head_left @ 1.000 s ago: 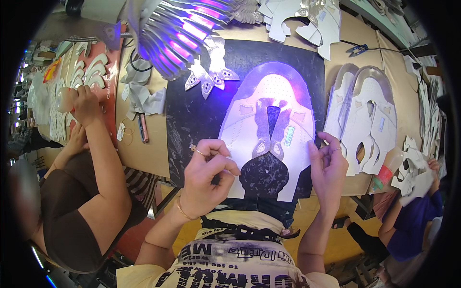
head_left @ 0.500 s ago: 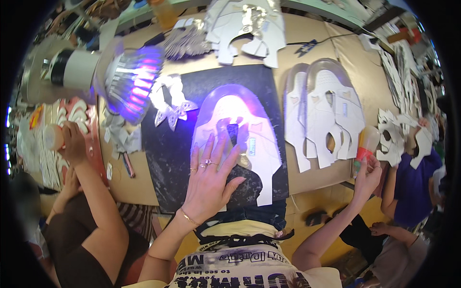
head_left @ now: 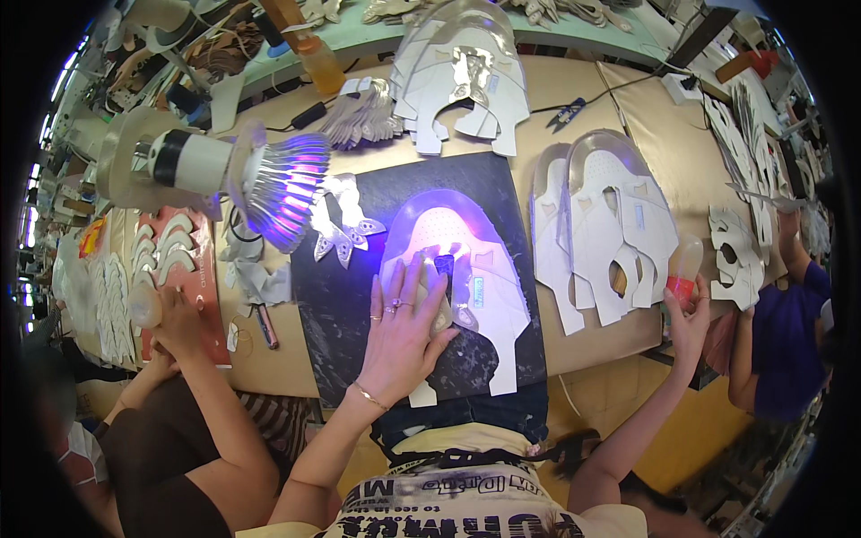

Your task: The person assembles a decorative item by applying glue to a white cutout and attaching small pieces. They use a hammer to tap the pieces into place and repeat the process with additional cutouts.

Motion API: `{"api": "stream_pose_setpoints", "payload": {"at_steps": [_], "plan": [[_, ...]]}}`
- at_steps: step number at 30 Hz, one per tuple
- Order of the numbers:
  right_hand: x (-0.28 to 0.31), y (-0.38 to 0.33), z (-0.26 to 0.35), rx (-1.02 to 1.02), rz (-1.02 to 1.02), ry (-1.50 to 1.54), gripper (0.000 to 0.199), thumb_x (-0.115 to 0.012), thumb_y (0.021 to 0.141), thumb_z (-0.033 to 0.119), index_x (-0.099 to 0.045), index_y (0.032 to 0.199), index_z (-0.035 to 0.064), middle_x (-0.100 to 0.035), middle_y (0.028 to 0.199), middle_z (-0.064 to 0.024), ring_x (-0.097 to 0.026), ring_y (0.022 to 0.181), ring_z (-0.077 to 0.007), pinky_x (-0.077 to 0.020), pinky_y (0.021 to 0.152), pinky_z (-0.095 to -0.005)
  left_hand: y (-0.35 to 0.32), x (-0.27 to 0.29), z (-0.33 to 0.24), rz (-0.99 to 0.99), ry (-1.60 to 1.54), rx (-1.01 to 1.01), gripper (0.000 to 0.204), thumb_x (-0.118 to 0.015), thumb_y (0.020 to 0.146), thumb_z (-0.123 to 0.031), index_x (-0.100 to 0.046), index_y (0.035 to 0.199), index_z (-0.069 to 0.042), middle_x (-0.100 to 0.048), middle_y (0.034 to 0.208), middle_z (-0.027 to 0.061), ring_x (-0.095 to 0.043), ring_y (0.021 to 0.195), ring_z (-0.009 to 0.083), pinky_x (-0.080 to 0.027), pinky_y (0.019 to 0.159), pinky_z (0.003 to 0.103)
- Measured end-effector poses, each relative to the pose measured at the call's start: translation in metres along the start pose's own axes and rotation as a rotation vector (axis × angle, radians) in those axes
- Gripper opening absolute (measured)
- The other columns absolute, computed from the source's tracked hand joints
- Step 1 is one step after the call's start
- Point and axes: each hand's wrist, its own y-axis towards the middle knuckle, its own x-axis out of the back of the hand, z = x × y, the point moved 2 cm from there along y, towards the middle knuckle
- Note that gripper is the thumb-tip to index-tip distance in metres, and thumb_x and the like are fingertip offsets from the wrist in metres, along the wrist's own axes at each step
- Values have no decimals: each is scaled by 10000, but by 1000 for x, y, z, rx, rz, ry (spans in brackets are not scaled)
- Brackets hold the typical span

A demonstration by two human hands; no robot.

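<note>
A flat white shoe upper [head_left: 502, 300] with a clear, shiny toe edge lies on a black mat [head_left: 354, 318], lit violet by a lamp [head_left: 278, 188]. My left hand [head_left: 404, 327] rests flat on its left side, fingers stretched out beside the tongue opening, rings on the fingers. Off to the right, my right hand [head_left: 689, 318] is wrapped round a translucent squeeze bottle [head_left: 689, 258] with a red band. Beside that bottle, two more white uppers [head_left: 619, 242] overlap. A silver-white cut piece [head_left: 339, 224] lies on the mat's upper left.
Stacked uppers [head_left: 430, 90] and a fan of grey pieces [head_left: 359, 121] occupy the far side, near blue snips [head_left: 567, 115]. On the left, a co-worker's hand [head_left: 179, 318] holds a pale bottle by a red board [head_left: 193, 296]. White cut parts [head_left: 735, 260] lie right, beside another person.
The whole view has shifted, so the table things appear lower. My left hand stays flat on the upper; my right still holds the bottle. The left co-worker's bottle has come slightly nearer.
</note>
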Motion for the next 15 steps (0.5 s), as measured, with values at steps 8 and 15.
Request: {"api": "stream_pose_setpoints", "payload": {"at_steps": [8,15], "plan": [[-37,35,59,485,-334,-874,656,-736,831,218,-521,1438,93,-463,1439,-204,-434,1333,-386,-379,1083,-494,-3,-5,4,-48,-2,-6,690,-657,925,-389,-416,1516,-128,-245,1615,217,-179,1513,406,-98,1222,570],[-53,23,90,524,-17,-684,602,-714,829,158,-563,1410,106,-506,1344,-189,-510,1203,-361,-418,1040,-435,-4,-8,4,-65,39,-17,665,-635,933,-400,-442,1504,-119,-267,1607,220,-193,1512,399,-97,1228,545]]}}
